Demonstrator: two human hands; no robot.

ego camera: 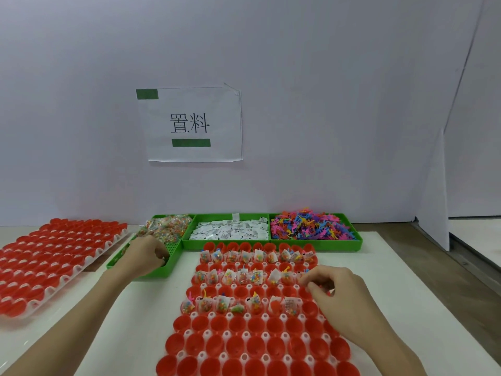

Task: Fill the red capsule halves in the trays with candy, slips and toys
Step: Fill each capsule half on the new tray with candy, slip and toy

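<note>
A: Where are the hands?

B: The left hand [146, 255] reaches into the green bin of candy packets [165, 227] at the far left of the bin row, fingers curled down among the packets at its near end. I cannot tell whether they pinch one.

A: And the right?

B: The right hand [334, 291] hovers over the right edge of the near tray [245, 351], fingers bent together over the third row of red capsule halves [238, 325]. Whether it holds anything is hidden.

A: How far along is the tray?

B: Three alternate rows in its far part hold candy packets, white slips and small toys. The near rows are bare red cups.

A: The other supplies?

B: The middle bin holds white slips [230, 230]; the right bin holds coloured toy figures [311, 225]. A second tray of red halves [54, 256] lies to the left on the table [141, 321]. A paper sign [189, 124] hangs on the far wall.
</note>
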